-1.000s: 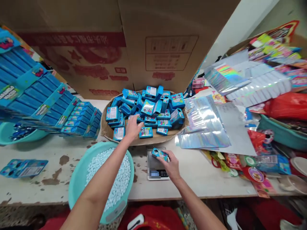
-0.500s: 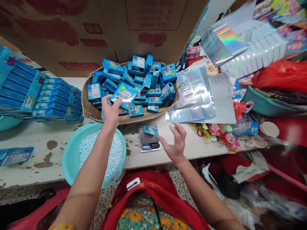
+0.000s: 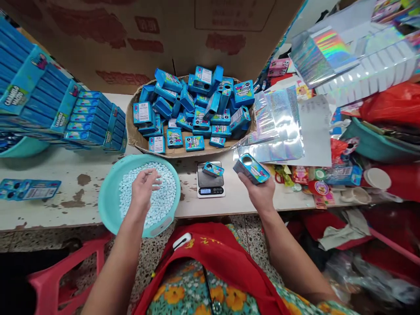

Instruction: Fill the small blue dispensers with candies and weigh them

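Left hand [image 3: 143, 186] is over round turquoise plastic bowl [image 3: 106, 192] of small pale-blue pellets [image 3: 166, 186], grip released, fingers loosely bent; right hand [image 3: 262, 194] grip is clasped around blue printed rectangular box [image 3: 257, 169] with round hole, held right of small grey-and-white digital scale [image 3: 211, 191]; another such box [image 3: 215, 169] lies on scale, worn white desk [image 3: 78, 214] below

Apron: red cloth apron [image 3: 226, 253], yellow lettering
Clothing: green floral-print fabric garment [image 3: 177, 288], orange blossoms
Attachment: small white rounded device [image 3: 181, 241]
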A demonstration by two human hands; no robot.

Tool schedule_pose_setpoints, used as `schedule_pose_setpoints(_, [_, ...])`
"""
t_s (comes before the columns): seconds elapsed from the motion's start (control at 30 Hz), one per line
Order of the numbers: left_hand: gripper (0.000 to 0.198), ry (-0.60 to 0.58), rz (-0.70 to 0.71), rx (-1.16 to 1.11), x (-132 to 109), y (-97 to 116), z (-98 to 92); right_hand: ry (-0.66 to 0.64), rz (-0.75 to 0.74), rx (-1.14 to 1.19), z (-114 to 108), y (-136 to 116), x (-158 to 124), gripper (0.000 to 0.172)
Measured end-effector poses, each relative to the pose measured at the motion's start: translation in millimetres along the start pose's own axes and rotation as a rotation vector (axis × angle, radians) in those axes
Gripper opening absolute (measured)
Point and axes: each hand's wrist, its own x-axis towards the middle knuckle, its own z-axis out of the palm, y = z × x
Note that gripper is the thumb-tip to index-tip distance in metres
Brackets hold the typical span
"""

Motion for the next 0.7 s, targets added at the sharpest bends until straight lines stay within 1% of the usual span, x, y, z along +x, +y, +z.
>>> schedule_pose_setpoints(0.07, [0.049,-0.001,-0.048,0.045,-2,-17,-6.6,0.03,0.202,0.038,-13,18,-11,0.05])
schedule_pose_setpoints(0.13, [0.047,-0.044,-0.041,0.082,-5,-24,-0.3,0.06,0.378,0.107,-22,34,-23,0.051])
schedule_pose_setpoints(0.2, [0.042,-0.123,0.012,0.132,-8,-22,17.1,0.075,0.492,0.163,-27,46,-34,0.052])
schedule_pose_setpoints(0.27, [0.035,-0.206,0.119,0.22,-7,-17,41.5,0.06,0.544,0.189,-30,56,-45,0.053])
schedule_pose_setpoints(0.33, [0.031,-0.302,0.283,0.357,-4,-11,68.8,0.039,0.567,0.193,-32,64,-54,0.053])
schedule_pose_setpoints(0.37, [0.033,-0.36,0.384,0.442,-2,-9,82.4,0.038,0.569,0.184,-32,69,-57,0.054])
schedule_pose_setpoints(0.43, [0.044,-0.478,0.585,0.621,3,-10,107.8,0.071,0.542,0.132,-30,82,-61,0.055])
schedule_pose_setpoints(0.5, [0.053,-0.577,0.717,0.771,9,-15,129.2,0.145,0.477,0.057,-23,99,-59,0.057])
schedule_pose_setpoints(0.53, [0.053,-0.614,0.738,0.823,12,-19,137.6,0.186,0.447,0.026,-18,110,-56,0.059])
schedule_pose_setpoints(0.6, [0.044,-0.655,0.728,0.867,18,-28,148.6,0.24,0.42,-0.007,-7,131,-48,0.062])
schedule_pose_setpoints(0.63, [0.039,-0.653,0.717,0.861,20,-32,150.6,0.251,0.422,-0.012,-3,141,-44,0.064])
schedule_pose_setpoints(0.7, [0.035,-0.617,0.712,0.804,20,-37,147.8,0.248,0.432,-0.009,3,155,-41,0.067])
